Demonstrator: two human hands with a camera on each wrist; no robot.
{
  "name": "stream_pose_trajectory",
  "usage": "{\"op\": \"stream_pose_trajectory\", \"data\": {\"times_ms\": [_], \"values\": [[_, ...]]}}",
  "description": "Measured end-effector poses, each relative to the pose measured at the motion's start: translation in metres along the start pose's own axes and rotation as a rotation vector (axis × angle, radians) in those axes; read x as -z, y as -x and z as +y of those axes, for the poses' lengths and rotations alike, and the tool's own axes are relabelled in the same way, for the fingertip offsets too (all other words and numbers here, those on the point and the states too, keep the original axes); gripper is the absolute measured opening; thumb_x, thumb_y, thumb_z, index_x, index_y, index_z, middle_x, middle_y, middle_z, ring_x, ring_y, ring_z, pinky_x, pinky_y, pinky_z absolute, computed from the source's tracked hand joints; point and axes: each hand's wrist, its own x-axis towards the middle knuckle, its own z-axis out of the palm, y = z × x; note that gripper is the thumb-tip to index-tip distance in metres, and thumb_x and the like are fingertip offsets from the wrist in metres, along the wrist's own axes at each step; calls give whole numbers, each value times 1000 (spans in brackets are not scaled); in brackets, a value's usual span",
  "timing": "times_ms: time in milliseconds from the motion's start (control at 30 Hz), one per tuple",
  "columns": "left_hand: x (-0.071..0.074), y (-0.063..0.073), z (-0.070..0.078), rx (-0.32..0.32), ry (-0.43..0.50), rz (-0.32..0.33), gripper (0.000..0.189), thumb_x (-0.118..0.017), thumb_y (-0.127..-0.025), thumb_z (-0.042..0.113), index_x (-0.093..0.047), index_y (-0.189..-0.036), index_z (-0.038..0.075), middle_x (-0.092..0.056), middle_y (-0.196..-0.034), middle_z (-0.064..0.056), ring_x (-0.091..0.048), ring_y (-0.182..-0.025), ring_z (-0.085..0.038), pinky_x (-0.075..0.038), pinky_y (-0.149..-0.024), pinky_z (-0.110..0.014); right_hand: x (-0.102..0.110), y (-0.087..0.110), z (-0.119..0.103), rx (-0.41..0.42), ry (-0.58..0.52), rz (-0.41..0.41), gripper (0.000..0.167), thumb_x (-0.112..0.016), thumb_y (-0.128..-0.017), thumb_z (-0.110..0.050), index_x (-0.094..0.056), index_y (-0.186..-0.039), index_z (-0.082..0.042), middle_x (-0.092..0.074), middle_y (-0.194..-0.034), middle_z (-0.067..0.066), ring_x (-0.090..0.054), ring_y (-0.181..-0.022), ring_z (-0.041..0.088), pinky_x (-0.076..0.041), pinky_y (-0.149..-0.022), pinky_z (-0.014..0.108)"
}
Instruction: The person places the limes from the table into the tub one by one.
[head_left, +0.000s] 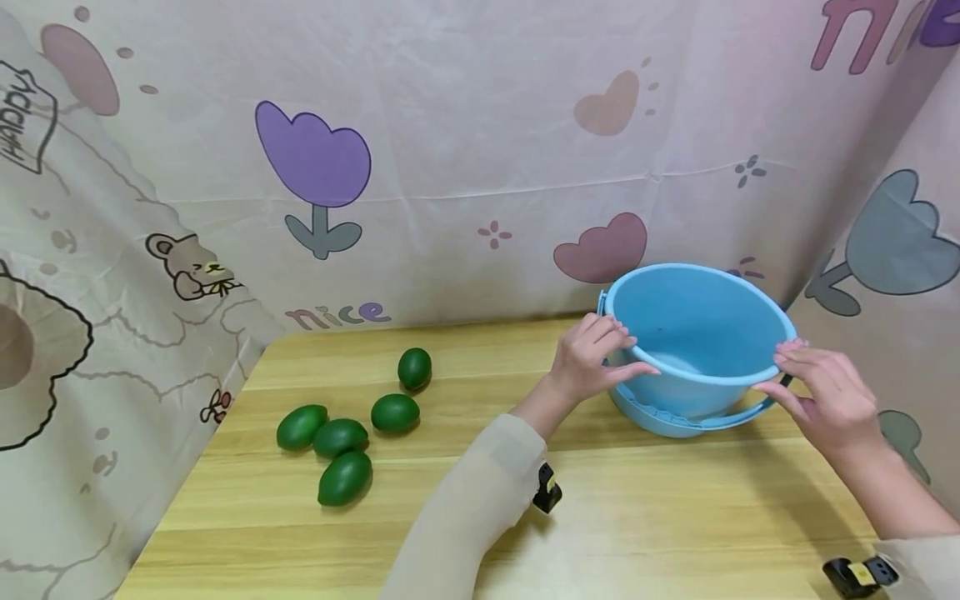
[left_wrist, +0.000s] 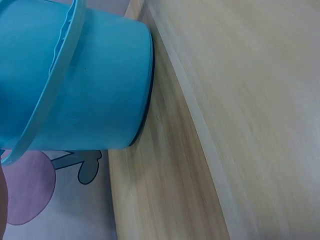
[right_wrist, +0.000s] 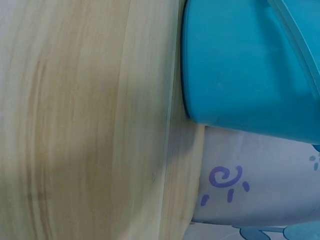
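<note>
A light-blue plastic bucket (head_left: 678,397) stands upright at the right rear of the wooden table. My left hand (head_left: 588,357) holds the left front of its rim, thumb along the near side. On the opposite side, my right hand (head_left: 828,400) grips the rim with the fingers over the edge and the thumb below. The bucket's handle (head_left: 738,417) hangs down across the front. Inside, the visible part of the bucket holds nothing. Both wrist views show the bucket wall (left_wrist: 110,85) (right_wrist: 240,65) and its base at the tabletop; the fingers are mostly out of those views.
Several dark-green, lime-like fruits (head_left: 345,478) lie loosely grouped on the left half of the table (head_left: 247,517). A printed curtain (head_left: 450,150) hangs close behind the table and along both sides. Black wrist cameras (head_left: 548,489) are strapped to both wrists.
</note>
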Motion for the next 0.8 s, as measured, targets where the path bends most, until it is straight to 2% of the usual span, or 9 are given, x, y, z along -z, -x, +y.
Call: {"op": "stream_pose_trajectory", "data": {"times_ms": [133, 333, 567, 800], "values": [[5, 3, 0, -16, -18, 35, 50, -80, -61, 60, -72, -71, 12, -66, -74, 0, -60, -76, -12, -49, -79, -15, -3, 1, -2, 10, -20, -11, 62, -58, -84, -50, -64, -77, 11, -63, -73, 26, -63, -75, 36, -43, -97, 19], [11, 3, -4, -22, 9, 56, 50, -82, -58, 58, -72, -70, 11, -66, -71, -1, -60, -76, -13, -49, -82, -17, -9, -2, -4, 21, -49, 21, 60, -59, -84, -48, -64, -76, 11, -63, -72, 26, -67, -83, 30, -44, -96, 20], [17, 5, -4, -40, 8, 84, 50, -84, -55, 58, -70, -67, 11, -64, -69, 0, -59, -72, -12, -50, -78, -16, -11, -10, -17, 23, -51, 7, 62, -56, -86, -49, -61, -75, 11, -61, -70, 26, -58, -69, 35, -42, -97, 17], [25, 8, -4, -58, -15, 110, 50, -83, -56, 58, -70, -69, 11, -64, -70, 0, -60, -71, -12, -51, -76, -16, -13, -9, -23, 7, -64, -5, 61, -57, -85, -49, -63, -75, 12, -62, -72, 26, -61, -74, 33, -41, -98, 17]]}}
